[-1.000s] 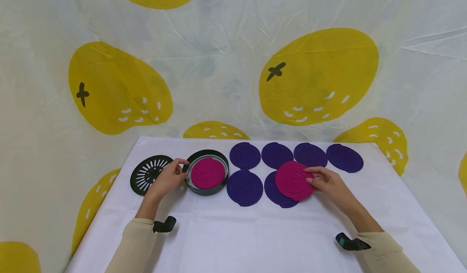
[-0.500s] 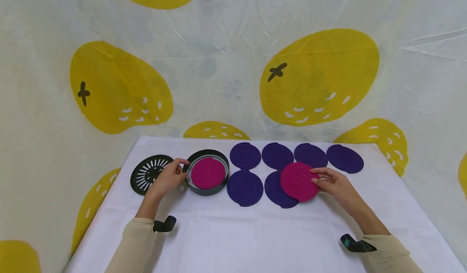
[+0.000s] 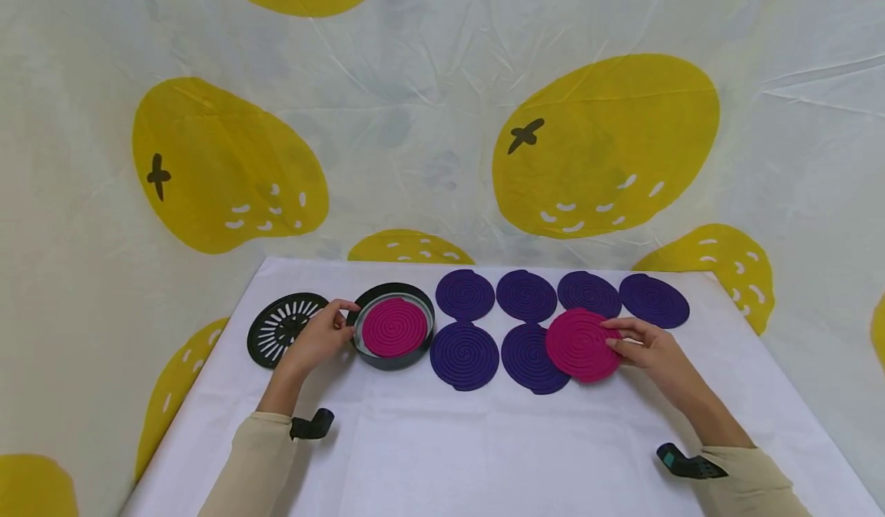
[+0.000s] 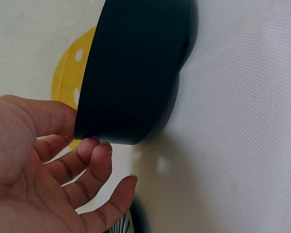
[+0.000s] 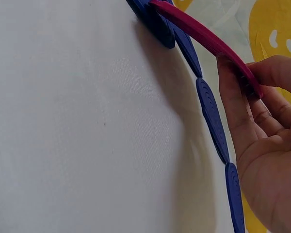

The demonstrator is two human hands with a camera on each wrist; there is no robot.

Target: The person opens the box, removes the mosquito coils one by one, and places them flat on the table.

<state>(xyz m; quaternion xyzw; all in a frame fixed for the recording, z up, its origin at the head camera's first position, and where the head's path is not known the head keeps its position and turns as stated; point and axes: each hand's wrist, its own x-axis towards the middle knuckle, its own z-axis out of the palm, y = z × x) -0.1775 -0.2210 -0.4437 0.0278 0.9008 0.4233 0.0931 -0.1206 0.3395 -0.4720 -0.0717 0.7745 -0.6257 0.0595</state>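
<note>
Between thumb and fingers, my right hand (image 3: pixel 653 352) pinches the edge of a pink spiral coaster (image 3: pixel 582 346). That coaster is held above the table, partly over a purple spiral coaster (image 3: pixel 528 357); in the right wrist view the pink coaster (image 5: pixel 208 39) appears edge-on, clear of the cloth. On the left, my left hand (image 3: pixel 323 338) pinches the rim of a round dark holder (image 3: pixel 390 362), whose outer wall (image 4: pixel 131 73) fills much of the left wrist view. Another pink spiral coaster (image 3: pixel 394 328) lies inside the holder.
A black slotted round lid (image 3: pixel 266 333) lies left of the holder, partly behind the left hand. Several purple coasters, including one at the far right (image 3: pixel 653 300), lie in two rows on the white-covered table (image 3: pixel 442 448). A patterned curtain (image 3: pixel 415 133) hangs behind.
My right hand has moved to the right with the pink coaster, uncovering more of the purple coaster beneath. The left hand and the holder have stayed in place.
</note>
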